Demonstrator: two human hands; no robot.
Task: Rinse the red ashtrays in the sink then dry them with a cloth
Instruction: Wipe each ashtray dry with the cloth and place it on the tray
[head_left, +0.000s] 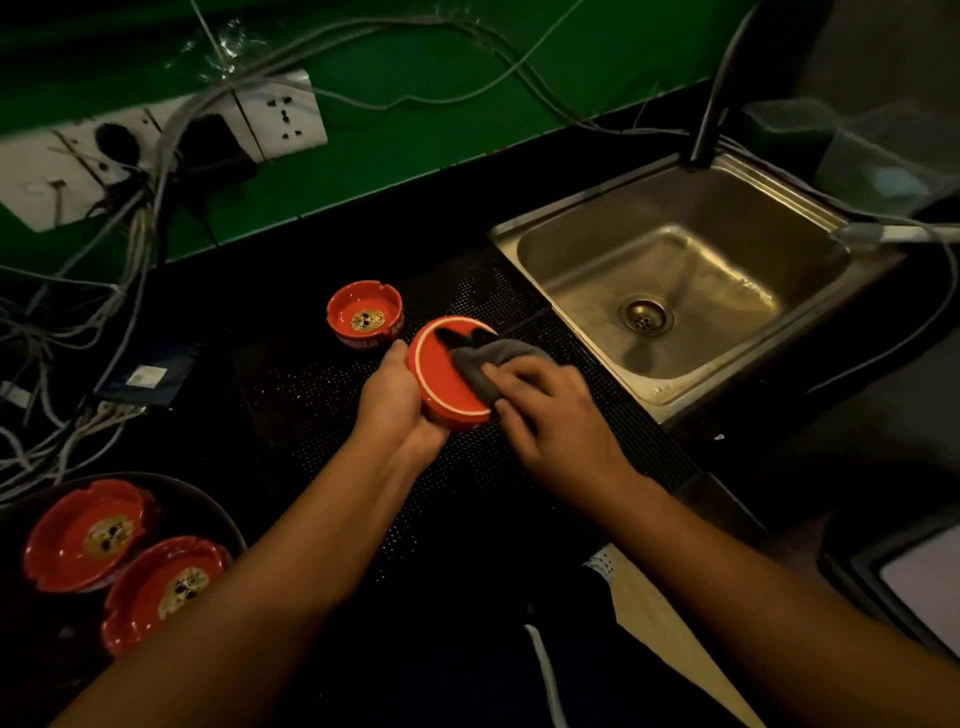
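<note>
On the dark counter, nearest corner: two red ashtrays (85, 535) (166, 590) sit upright side by side on a dark round tray (208, 506), each with a pale emblem in its bowl.

Mat: a black dotted bar mat (322, 384) covers the counter under both arms.

Left hand: the left hand (397, 402) cups a third ashtray (441, 382) from its left side and below, fingers wrapped round the rim, holding it tilted with its flat underside up, above the mat.

Right hand: the right hand (550, 410) pinches a grey cloth (488, 364), fingers closed on it, and presses it against the upturned base of the held ashtray.

Beyond the hands: a fourth ashtray (365, 313) stands upright on the mat, just behind the left hand and apart from it.

Sink: the steel sink (675, 291) lies to the right, beside the mat, its drain bare; a dark tap (719, 88) rises at its back edge.

Far wall: a green wall (467, 114) carries white sockets (283, 114) and a tangle of cables (140, 208) trailing down onto the counter on the left.
</note>
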